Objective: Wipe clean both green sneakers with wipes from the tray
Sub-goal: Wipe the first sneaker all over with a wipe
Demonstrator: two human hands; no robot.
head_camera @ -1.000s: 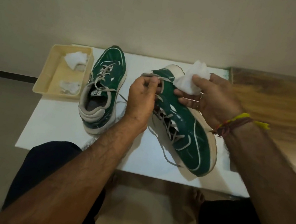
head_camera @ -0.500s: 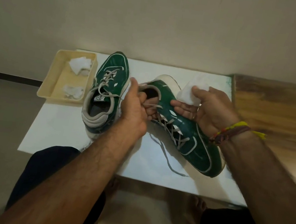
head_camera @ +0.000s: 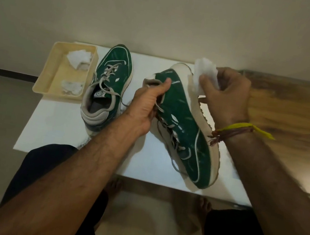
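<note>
Two green sneakers with pale soles are on a white board. The left sneaker stands upright beside the tray, toe pointing away from me. The right sneaker is tipped on its side, toe towards me, its sole facing right. My left hand grips its heel collar, thumb on the green upper. My right hand holds a crumpled white wipe against the sole near the heel. The beige tray at the far left holds two more white wipes, one at the back and one at the front.
A wooden tabletop extends to the right of the white board. A pale wall stands right behind the board. My knees and bare feet are below the board's front edge. A yellow and brown thread band is on my right wrist.
The right sneaker has rolled further onto its side, so its sole now faces right. My left hand shifted from the laces to the heel collar, and the wipe moved onto the sole.
</note>
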